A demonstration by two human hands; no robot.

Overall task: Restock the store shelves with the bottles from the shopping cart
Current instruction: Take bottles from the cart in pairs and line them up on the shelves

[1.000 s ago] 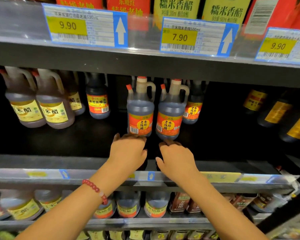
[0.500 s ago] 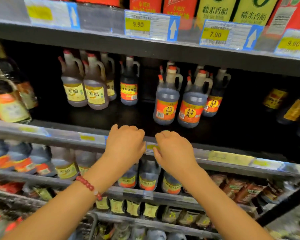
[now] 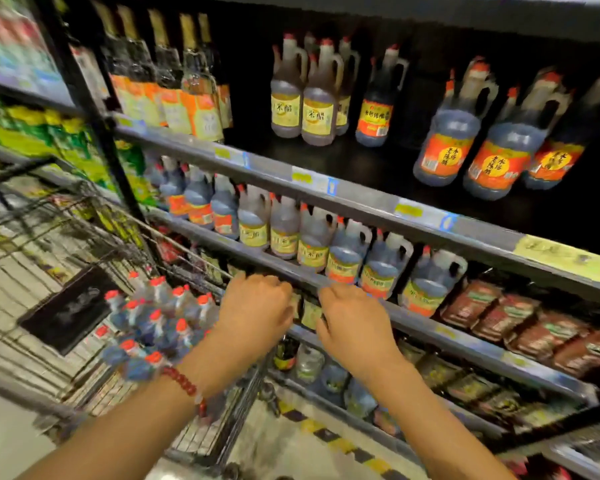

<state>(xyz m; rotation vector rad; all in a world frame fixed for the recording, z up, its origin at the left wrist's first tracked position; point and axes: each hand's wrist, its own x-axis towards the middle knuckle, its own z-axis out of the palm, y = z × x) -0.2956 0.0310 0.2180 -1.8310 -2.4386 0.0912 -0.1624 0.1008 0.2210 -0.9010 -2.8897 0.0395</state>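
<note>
Shelves (image 3: 378, 206) front both empty, loosely curled hands (image 3: 257, 310); cart bottles (image 3: 160, 323) lie left.

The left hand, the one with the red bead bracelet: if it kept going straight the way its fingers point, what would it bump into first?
Probably the grey shelf edge right past the left hand's curled fingers, with the yellow-label bottles standing just behind it. Depth is hard to judge, so the hand may already be touching that edge.

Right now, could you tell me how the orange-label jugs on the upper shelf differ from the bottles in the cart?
The orange-label jugs stand upright in a row on the shelf; the cart bottles sit bunched together in the wire cart. The jugs show full orange labels; of the cart bottles mostly the caps show. Both have red caps and dark contents.
</note>
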